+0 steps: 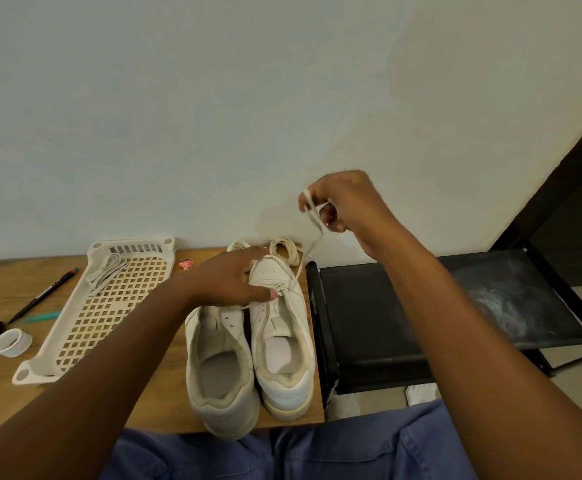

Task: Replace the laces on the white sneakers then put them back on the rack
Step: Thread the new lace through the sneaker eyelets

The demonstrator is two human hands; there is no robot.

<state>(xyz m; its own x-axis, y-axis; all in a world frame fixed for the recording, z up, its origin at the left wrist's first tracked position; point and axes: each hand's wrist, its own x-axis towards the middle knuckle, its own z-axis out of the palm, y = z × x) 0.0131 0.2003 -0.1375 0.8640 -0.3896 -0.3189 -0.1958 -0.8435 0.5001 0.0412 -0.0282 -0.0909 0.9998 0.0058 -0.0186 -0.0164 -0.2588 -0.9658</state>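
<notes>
Two white sneakers stand side by side on the wooden table, heels toward me: the left sneaker (218,368) and the right sneaker (282,344). My left hand (234,280) grips the toe of the right sneaker. My right hand (341,202) is raised above and to the right, pinching a white lace (312,220) that runs taut down to the right sneaker's eyelets. Coiled laces (284,251) lie on the table just past the toes.
A cream perforated tray (109,313) with a bundle of laces (105,271) lies left of the shoes. A pen (41,296), a teal stick, a white cap (12,342) and a red wrapper (186,264) sit nearby. A black rack shelf (421,317) stands right of the table.
</notes>
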